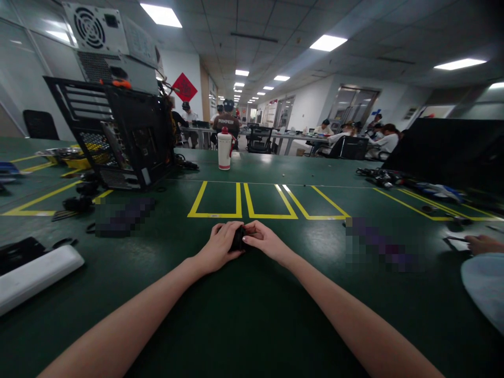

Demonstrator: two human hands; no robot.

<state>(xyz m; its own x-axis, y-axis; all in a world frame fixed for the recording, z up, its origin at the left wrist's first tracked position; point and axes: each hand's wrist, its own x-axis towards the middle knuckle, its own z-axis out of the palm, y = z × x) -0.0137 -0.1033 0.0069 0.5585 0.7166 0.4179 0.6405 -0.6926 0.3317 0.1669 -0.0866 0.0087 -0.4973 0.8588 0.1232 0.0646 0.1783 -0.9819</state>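
Observation:
Between my two hands is a small black object, mostly covered by fingers, so its kind cannot be made out. My left hand is wrapped round its left side, fingers over the top and thumb below. From the right, my right hand grips the same object with thumb and fingertips. Both hands are low over the green table, just in front of the yellow tape outlines.
An open black computer case carries a power supply at left. A white bottle stands beyond the tape. A white bar-shaped object lies at left. At right are cables, a dark screen and another person's hand.

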